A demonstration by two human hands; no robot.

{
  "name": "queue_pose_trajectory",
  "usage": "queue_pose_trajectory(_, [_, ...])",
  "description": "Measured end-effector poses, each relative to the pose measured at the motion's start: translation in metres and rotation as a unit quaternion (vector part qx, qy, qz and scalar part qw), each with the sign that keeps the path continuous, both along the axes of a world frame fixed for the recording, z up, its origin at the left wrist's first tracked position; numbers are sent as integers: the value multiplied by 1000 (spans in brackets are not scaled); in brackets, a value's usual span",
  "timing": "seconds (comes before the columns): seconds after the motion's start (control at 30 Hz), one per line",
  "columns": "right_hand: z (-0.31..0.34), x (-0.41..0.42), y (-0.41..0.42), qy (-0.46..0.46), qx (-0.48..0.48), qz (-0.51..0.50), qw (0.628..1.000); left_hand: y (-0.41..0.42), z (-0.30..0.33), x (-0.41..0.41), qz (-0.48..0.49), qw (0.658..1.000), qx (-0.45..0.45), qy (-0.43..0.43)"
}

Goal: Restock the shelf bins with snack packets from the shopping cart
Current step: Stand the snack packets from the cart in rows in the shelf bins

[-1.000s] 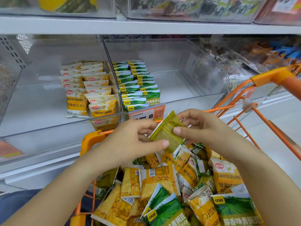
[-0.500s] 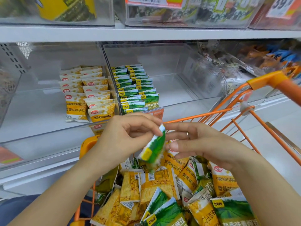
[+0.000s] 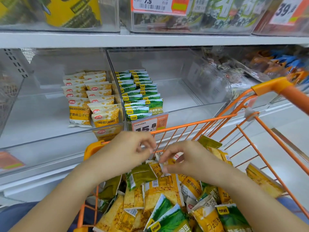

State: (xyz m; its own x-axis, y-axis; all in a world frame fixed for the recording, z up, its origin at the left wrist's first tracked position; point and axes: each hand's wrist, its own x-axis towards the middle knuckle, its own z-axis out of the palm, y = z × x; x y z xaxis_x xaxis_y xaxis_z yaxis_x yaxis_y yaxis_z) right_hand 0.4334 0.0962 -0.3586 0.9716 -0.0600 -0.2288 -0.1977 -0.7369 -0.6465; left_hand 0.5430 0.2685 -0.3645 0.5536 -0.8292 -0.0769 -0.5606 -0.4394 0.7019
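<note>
Right hand (image 3: 189, 158) pinches a yellow packet (image 3: 168, 162) off the cart (image 3: 192, 124) pile, likely bound for the yellow bin (image 3: 93, 99). Left hand (image 3: 132, 148) hovers, fingers curled, empty. The green packet (image 3: 142, 176) it held 0.5 seconds ago now lies in the cart.

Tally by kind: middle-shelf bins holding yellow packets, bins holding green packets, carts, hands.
bin of yellow packets: 1
bin of green packets: 1
shopping cart: 1
hands: 2 (left hand, right hand)
Total: 5
</note>
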Motion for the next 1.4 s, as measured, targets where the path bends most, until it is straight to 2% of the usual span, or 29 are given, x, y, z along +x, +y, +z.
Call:
queue_pose_trajectory(0.03, [-4, 0, 5, 10, -40, 35, 999, 3, 0, 0, -48, 994, 92, -33])
queue_pose_trajectory(0.13, [-14, 1, 15, 37, -147, 109, 982, 9, -8, -7, -147, 932, 326, -53])
queue_pose_trajectory(0.2, [-14, 2, 14, 35, -161, 93, 982, 6, -18, -11, -133, 921, 362, -57])
queue_pose_trajectory(0.37, [-8, 4, 7, 19, -134, 57, 989, -4, -29, -17, -136, 913, 375, -90])
queue_pose_trajectory(0.5, [-10, 5, 4, 8, -129, 28, 991, -5, -26, -13, -104, 933, 321, -123])
queue_pose_trajectory(0.6, [-9, 7, -1, -25, -50, -37, 998, 0, -17, -1, -82, 964, 240, -84])
queue_pose_trajectory(0.7, [-5, 8, -1, -60, 66, -83, 993, 8, -4, 5, -59, 992, 79, 73])
queue_pose_trajectory(0.77, [0, 8, 0, -74, 140, -92, 983, 8, 4, 2, -33, 977, -26, 208])
queue_pose_trajectory(0.83, [5, 7, 2, -91, 204, -92, 970, 5, 9, -2, -14, 960, -70, 270])
queue_pose_trajectory(0.9, [8, 6, 3, -108, 233, -93, 962, 3, 11, -7, 5, 966, -83, 245])
queue_pose_trajectory(0.97, [6, 6, 1, -121, 232, -100, 960, 4, 12, -8, 13, 984, -80, 161])
queue_pose_trajectory(1.03, [5, 7, 0, -128, 225, -107, 960, 2, 13, -8, 22, 989, -83, 124])
queue_pose_trajectory(1.23, [15, 9, -6, -137, 283, -125, 941, -5, 11, -7, 29, 944, -155, 290])
queue_pose_trajectory(1.33, [30, 11, -6, -94, 260, -81, 958, -7, 11, -6, 38, 947, -164, 274])
queue_pose_trajectory(1.4, [42, 18, -7, -72, 207, -52, 974, -8, 12, -5, 45, 954, -178, 235])
